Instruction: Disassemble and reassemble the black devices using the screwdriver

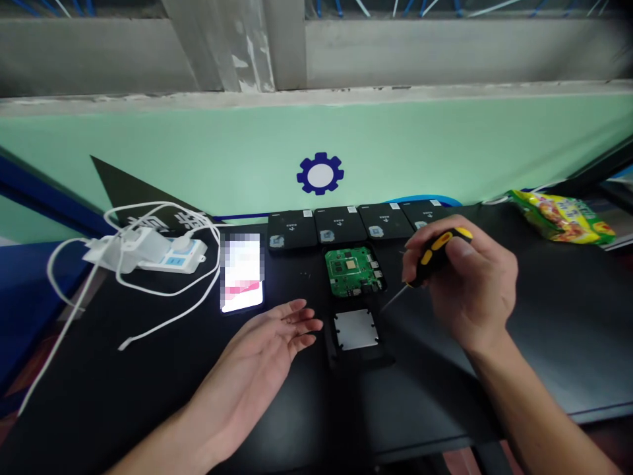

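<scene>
Head view, centre: the left hand is open, palm turned up, fingers slightly parted and holding nothing; its fingertips are near the left edge of a silver metal plate. To the right of centre, the right hand is closed around the black-and-yellow handle of a screwdriver. The shaft slants down and to the left, its tip near the upper right corner of the plate; contact cannot be confirmed. The plate lies flat at lower centre, with dark notches along its sides. Directly above it in the frame is a green circuit board, seated in an open black housing with metal ports along the right side. Several tiny dark pieces, too small to identify, lie left of the housing. Behind the housing, four flat black cases stand in a row, each bearing a small white label; the rightmost is partly hidden by the right hand. Left of centre lies a phone with a lit, partly pixelated screen. Further left are a white power strip and looped white cables. At right lies a yellow-and-green packet. All rest on a black table; behind it, a pale green wall carries a blue gear emblem.
</scene>
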